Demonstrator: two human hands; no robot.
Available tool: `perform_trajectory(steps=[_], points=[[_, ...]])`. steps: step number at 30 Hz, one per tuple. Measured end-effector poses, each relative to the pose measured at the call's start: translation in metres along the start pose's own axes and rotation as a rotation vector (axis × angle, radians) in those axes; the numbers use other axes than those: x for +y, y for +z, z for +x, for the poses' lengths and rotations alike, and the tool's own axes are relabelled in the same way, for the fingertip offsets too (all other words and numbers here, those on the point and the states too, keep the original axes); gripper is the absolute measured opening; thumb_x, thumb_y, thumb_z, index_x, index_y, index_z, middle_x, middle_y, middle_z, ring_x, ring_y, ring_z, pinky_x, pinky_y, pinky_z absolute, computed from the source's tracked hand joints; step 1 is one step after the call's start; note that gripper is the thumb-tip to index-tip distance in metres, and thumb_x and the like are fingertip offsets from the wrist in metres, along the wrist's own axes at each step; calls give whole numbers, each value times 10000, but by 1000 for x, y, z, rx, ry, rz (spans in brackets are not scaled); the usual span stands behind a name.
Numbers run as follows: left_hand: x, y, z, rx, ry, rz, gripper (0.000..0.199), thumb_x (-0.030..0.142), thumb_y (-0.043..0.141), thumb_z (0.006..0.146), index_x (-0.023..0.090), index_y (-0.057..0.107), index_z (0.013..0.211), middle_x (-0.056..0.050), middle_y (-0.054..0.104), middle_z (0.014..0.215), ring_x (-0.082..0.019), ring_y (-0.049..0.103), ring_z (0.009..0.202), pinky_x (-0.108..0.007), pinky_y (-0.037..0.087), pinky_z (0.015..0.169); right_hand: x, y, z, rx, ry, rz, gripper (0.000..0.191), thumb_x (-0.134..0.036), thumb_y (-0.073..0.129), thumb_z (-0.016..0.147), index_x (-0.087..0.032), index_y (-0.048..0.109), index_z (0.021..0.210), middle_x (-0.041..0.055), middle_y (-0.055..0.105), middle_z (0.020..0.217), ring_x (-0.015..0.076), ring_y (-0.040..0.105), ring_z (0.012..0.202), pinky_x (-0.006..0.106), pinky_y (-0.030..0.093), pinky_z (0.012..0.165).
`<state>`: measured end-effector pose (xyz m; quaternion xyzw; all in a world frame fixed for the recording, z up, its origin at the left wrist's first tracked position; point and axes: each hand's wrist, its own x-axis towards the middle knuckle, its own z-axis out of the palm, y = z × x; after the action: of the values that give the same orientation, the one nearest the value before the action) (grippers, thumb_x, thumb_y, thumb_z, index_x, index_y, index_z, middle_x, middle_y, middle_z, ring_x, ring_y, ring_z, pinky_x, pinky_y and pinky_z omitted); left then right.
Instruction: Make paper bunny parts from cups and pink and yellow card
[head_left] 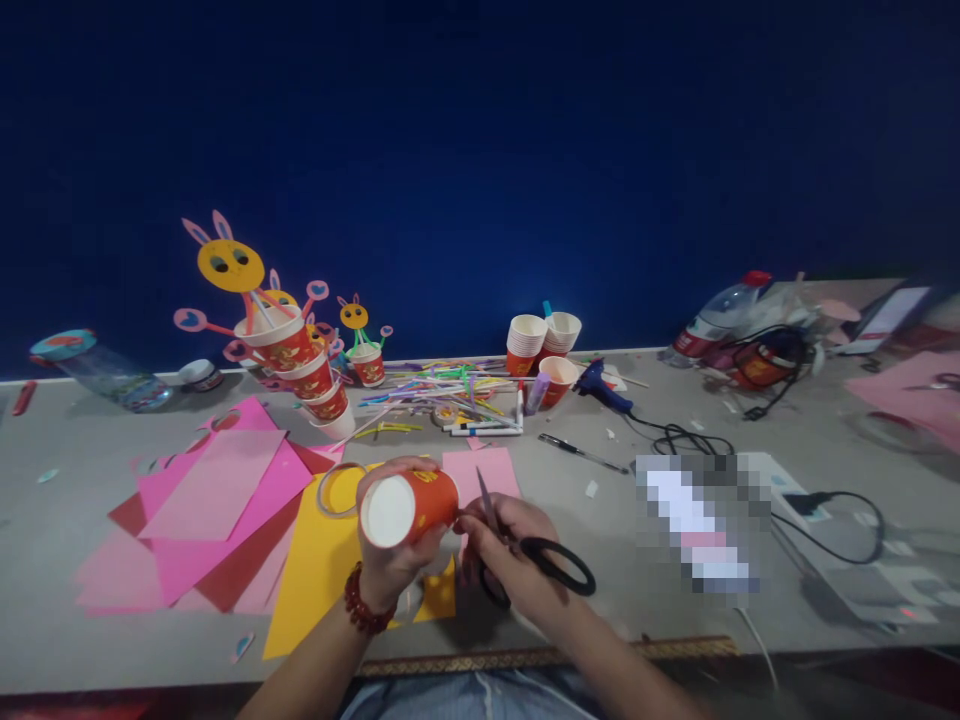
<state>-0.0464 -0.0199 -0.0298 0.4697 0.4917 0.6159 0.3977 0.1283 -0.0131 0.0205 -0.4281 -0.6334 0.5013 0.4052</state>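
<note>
My left hand (397, 560) is wrapped round a red paper cup (431, 503), tipped on its side with its white base towards me. Black-handled scissors (559, 565) are in my right hand (514, 545), their blades pointing up and away from the cup. The right thumb and fingertips pinch close to the cup's rim; whether they grip the rim itself is hard to make out. Under the hands lie a yellow sheet (315, 570) and a pink sheet (491, 470). A tape roll (341, 490) rests on the yellow one, just left of the cup.
Stacked cups with paper rabbit figures (231, 265) stand at the left, beyond pink sheets (217, 490). Straws (442, 390) lie in the middle, with stacked cups (525, 345) behind. To the right are a blue glue gun (604, 388), a pen (581, 453), a bottle (716, 320) and cables.
</note>
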Motion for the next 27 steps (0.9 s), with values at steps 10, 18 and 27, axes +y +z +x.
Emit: perform_trajectory(steps=[10,18,27], points=[[35,8,15,-98,-169,-63,354,419,718,740,153,632,957,-92,747,879,-248,704,768,-357,571,722,-6,-26,20,-308,-545,-596,179,-191,496,917,-221,638,811,19,720,779,154,639,696,242,451,646],[31,2,21,-269,-344,-230,362,424,736,754,139,621,945,-99,745,866,-236,707,731,-325,567,653,-4,-38,31,-507,-678,-561,244,-172,485,946,-217,698,835,13,722,770,150,626,677,248,447,635],[31,4,24,-308,-553,-371,473,416,793,734,144,665,1099,-115,754,1028,-259,717,900,-355,563,817,-11,-39,26,-503,-702,-724,210,-234,518,976,-249,718,913,-6,720,794,139,584,664,237,381,595]])
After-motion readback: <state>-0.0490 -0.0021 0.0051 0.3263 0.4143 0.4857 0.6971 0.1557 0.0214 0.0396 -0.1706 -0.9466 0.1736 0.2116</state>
